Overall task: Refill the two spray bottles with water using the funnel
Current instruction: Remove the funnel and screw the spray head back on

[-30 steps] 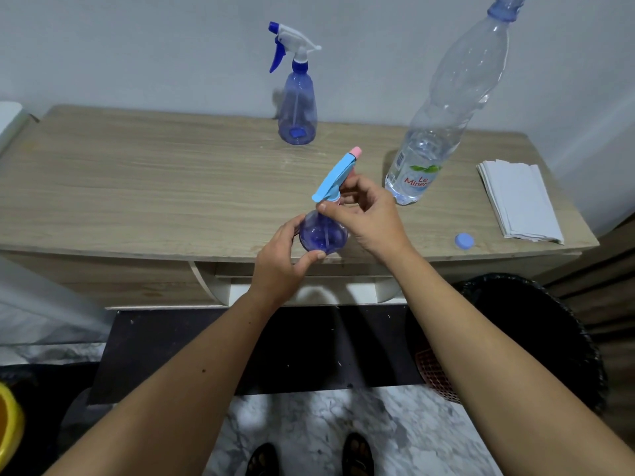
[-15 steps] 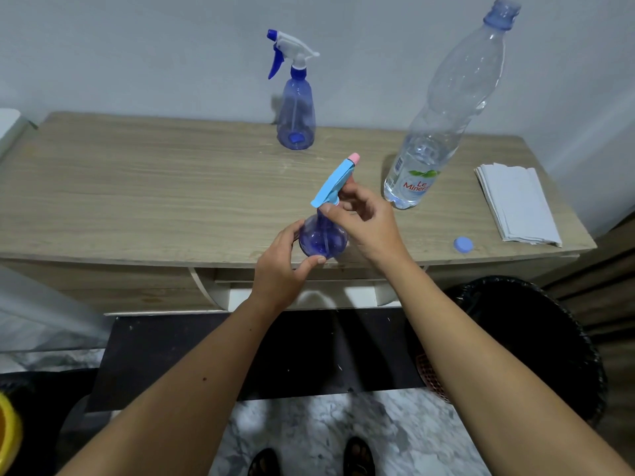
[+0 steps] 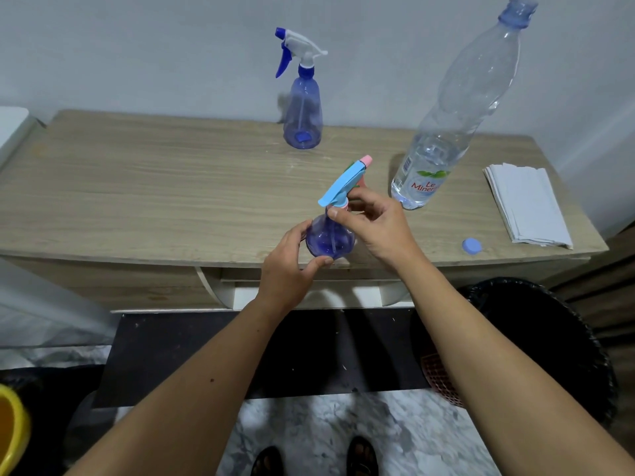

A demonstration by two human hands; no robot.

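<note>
Tilted slightly further since a moment ago, the round purple spray bottle [image 3: 329, 239] with light-blue trigger sits at the table's [image 3: 137, 201] front edge, left hand [image 3: 287, 269] gripping its body, right hand [image 3: 376, 224] pinching its collar.

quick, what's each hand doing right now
Left hand: grips the round spray bottle by its body.
Right hand: fingers pinch its collar under the spray head.
</note>
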